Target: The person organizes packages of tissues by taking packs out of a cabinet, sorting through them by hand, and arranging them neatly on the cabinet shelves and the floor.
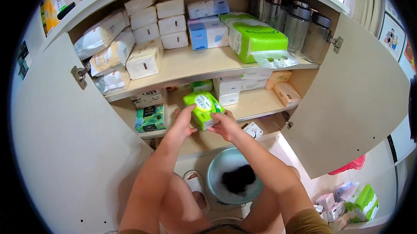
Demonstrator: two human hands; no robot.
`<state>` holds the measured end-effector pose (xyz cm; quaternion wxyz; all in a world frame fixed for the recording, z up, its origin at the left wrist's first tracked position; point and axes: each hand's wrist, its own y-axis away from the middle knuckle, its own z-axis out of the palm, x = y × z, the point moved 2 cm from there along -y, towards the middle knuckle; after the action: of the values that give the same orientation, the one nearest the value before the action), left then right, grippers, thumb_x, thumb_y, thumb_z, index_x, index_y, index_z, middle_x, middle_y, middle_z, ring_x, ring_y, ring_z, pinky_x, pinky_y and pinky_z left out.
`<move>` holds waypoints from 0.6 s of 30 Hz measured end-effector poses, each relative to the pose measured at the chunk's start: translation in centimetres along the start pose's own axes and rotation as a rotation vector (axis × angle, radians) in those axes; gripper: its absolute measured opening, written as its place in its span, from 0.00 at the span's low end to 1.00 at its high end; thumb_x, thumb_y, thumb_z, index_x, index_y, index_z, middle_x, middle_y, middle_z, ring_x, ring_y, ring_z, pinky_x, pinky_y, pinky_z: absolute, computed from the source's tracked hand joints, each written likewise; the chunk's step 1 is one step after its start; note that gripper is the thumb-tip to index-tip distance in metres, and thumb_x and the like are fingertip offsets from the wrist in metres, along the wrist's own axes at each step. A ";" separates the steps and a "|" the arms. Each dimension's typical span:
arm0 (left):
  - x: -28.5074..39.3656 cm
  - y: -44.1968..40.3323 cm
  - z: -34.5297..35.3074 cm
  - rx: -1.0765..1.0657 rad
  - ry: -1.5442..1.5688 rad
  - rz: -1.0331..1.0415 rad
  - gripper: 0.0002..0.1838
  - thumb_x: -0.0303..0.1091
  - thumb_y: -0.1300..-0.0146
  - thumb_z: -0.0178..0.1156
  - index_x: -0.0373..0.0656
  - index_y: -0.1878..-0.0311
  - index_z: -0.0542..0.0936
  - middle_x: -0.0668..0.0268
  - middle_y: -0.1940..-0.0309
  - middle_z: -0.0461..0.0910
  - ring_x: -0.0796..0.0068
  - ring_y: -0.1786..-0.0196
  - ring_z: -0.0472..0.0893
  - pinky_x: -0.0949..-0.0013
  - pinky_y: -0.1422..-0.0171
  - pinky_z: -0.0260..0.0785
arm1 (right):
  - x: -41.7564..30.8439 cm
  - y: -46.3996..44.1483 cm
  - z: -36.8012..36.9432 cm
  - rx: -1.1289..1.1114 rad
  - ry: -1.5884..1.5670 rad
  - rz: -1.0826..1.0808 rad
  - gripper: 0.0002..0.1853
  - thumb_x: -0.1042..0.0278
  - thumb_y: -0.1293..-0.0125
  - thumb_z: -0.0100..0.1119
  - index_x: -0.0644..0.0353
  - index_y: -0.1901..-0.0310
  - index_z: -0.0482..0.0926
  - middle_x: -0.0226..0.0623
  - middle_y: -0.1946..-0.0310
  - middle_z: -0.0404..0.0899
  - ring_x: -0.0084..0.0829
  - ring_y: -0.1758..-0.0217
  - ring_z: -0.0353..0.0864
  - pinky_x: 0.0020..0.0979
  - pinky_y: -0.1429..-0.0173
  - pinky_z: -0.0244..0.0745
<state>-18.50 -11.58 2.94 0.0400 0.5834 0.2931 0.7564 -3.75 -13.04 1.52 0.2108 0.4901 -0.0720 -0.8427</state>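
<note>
Between my two hands is a bright green tissue pack (202,104) with a white label, held in front of the cabinet's middle shelf. My left hand (184,120) grips its left side, and my right hand (222,124) grips its lower right corner. Left of my left hand, a dark green and teal tissue pack (150,118) lies on the same shelf. White tissue packs (228,90) are stacked just behind and right of the held one. Another green pack (201,86) sits deeper in, partly hidden.
Both cabinet doors (347,99) stand open. Tissue packs (173,25), a large green bundle (256,36) and glass bottles (299,23) fill the upper shelf. Below my arms is a light blue basin (213,182) with suds and something dark. More packs (347,205) lie at lower right.
</note>
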 end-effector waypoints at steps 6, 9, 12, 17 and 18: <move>-0.1 0.5 1.4 -0.320 -0.026 0.064 0.25 0.33 0.51 0.56 0.50 0.50 0.58 0.64 0.52 0.62 0.61 0.50 0.64 0.49 0.51 0.59 | 1.2 -2.1 1.7 0.101 -0.165 -0.223 0.31 0.73 0.50 0.56 0.56 0.48 0.48 0.44 0.58 0.62 0.35 0.59 0.70 0.32 0.59 0.71; 0.9 -1.2 1.3 -0.346 0.110 0.070 0.23 0.31 0.51 0.56 0.49 0.52 0.60 0.63 0.53 0.63 0.61 0.50 0.65 0.52 0.52 0.62 | 1.1 -2.9 1.7 0.047 -0.201 -0.288 0.32 0.74 0.49 0.54 0.56 0.46 0.48 0.41 0.58 0.63 0.32 0.60 0.69 0.31 0.58 0.70; 1.1 -4.5 1.0 -0.439 0.278 -0.006 0.22 0.32 0.50 0.56 0.46 0.51 0.61 0.61 0.55 0.66 0.62 0.49 0.65 0.59 0.51 0.63 | 0.8 -3.2 1.5 0.011 -0.144 -0.300 0.32 0.75 0.49 0.53 0.56 0.44 0.48 0.37 0.60 0.64 0.28 0.63 0.69 0.30 0.61 0.69; 1.8 -5.5 2.7 -0.370 0.531 -0.003 0.18 0.30 0.48 0.54 0.44 0.53 0.64 0.62 0.55 0.64 0.66 0.54 0.65 0.68 0.56 0.66 | 0.6 -2.8 1.0 0.105 -0.057 -0.246 0.27 0.74 0.48 0.51 0.59 0.46 0.54 0.34 0.63 0.68 0.25 0.67 0.70 0.26 0.66 0.69; 1.9 -5.6 3.1 -0.325 0.593 0.004 0.16 0.29 0.47 0.53 0.44 0.54 0.65 0.63 0.53 0.63 0.67 0.55 0.64 0.69 0.58 0.66 | 0.6 -2.7 0.8 0.089 -0.059 -0.213 0.24 0.73 0.47 0.50 0.59 0.48 0.56 0.33 0.64 0.69 0.24 0.67 0.70 0.25 0.67 0.69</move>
<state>-17.90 -4.93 2.28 0.0442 0.3245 0.1664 0.9301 -5.46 -10.90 0.53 0.0959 0.4786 -0.0629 -0.8705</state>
